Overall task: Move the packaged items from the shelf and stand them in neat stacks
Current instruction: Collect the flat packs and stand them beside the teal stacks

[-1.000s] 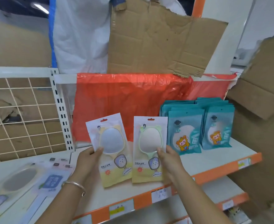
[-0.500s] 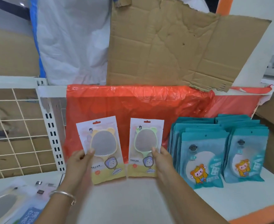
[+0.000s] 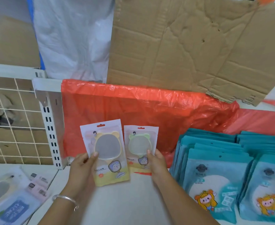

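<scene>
Two packets were held upright, side by side, long axes vertical, over the shelf (image 3: 133,200): the yellow packet (image 3: 107,153) pinched at its left edge by the left hand (image 3: 83,169), the green packet (image 3: 140,143) by the right hand (image 3: 156,164), nearer the teal stacks (image 3: 214,168).

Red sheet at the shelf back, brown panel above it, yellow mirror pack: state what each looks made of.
Red sheet: thin plastic film, glossy, crinkled and slightly see-through. Brown panel: corrugated cardboard, matte and creased, with a torn lower edge. Yellow mirror pack: probably a plastic pouch, partly clear and partly frosted, since the mirror shows through it.
</scene>
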Demonstrator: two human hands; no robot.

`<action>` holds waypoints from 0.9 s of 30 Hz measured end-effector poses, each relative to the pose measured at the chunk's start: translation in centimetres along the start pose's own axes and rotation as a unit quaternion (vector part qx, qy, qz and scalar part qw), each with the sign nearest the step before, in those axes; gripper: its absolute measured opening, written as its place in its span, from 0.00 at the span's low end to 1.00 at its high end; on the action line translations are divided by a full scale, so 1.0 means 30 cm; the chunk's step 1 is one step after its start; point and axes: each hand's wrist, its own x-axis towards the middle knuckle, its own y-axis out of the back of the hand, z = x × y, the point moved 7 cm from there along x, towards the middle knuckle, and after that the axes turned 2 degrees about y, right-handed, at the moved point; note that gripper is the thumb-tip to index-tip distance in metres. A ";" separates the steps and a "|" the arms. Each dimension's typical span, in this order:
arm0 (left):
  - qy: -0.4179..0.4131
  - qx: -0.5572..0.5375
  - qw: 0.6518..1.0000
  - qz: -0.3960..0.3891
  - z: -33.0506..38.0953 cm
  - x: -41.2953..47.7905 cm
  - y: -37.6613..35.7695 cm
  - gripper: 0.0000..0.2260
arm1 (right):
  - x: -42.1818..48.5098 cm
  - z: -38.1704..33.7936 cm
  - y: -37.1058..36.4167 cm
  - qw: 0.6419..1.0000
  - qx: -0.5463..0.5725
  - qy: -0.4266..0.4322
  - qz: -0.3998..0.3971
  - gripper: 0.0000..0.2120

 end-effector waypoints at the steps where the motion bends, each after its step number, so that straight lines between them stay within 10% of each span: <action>1: 0.002 -0.004 1.000 -0.001 0.006 -0.009 -0.013 0.20 | 0.004 -0.001 -0.001 1.000 0.000 0.001 -0.005 0.10; 27: 0.019 -0.020 0.996 -0.079 -0.045 -0.048 -0.162 0.11 | -0.057 0.056 0.030 0.995 0.017 -0.022 0.101 0.07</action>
